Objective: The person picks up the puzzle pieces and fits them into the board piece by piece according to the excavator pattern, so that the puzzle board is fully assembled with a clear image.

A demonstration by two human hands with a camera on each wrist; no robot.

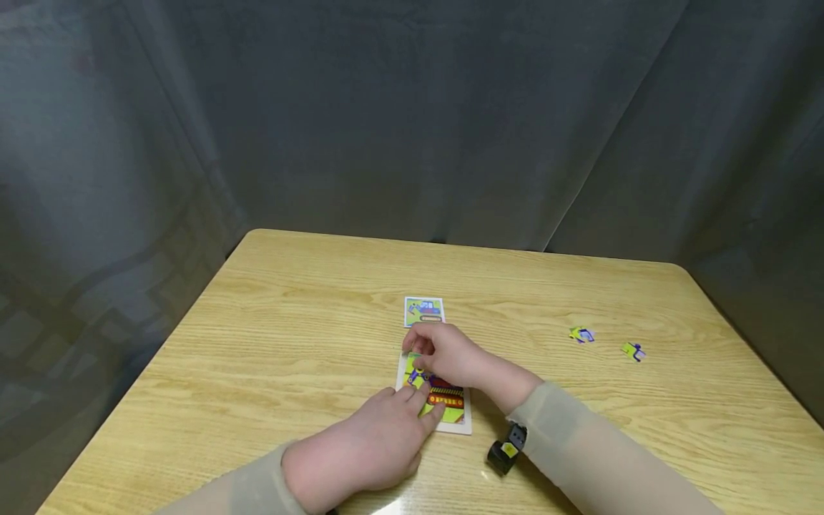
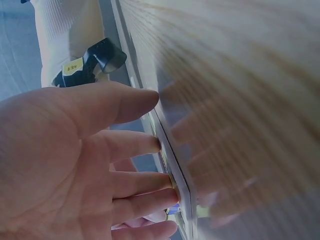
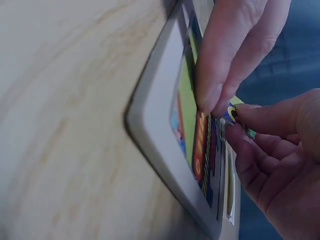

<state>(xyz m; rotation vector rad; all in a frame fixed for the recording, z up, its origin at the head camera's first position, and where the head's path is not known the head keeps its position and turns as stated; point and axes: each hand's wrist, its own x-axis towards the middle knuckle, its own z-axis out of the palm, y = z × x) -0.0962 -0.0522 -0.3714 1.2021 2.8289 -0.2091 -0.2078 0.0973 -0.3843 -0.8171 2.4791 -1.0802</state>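
A jigsaw puzzle of an excavator lies in a white-rimmed tray (image 1: pixel 461 429) on the table. My left hand (image 1: pixel 381 438) rests its outstretched fingertips on the puzzle, and in the left wrist view its thumb lies by the tray's edge. Above the puzzle's far part, my right hand (image 1: pixel 453 355) pinches a small yellow, blue and green puzzle piece (image 3: pixel 231 114) between thumb and index finger. That piece is tilted against the far side of the puzzle; whether it is seated in place I cannot tell. Both hands cover part of the picture.
A small picture card (image 1: pixel 423 310) with an excavator lies just beyond the tray. Off to the right on the wooden table (image 1: pixel 290 300) are a cluster of puzzle pieces (image 1: pixel 582 335) and another piece (image 1: pixel 634 351). A black wrist camera (image 1: pixel 506 450) hangs under the right sleeve.
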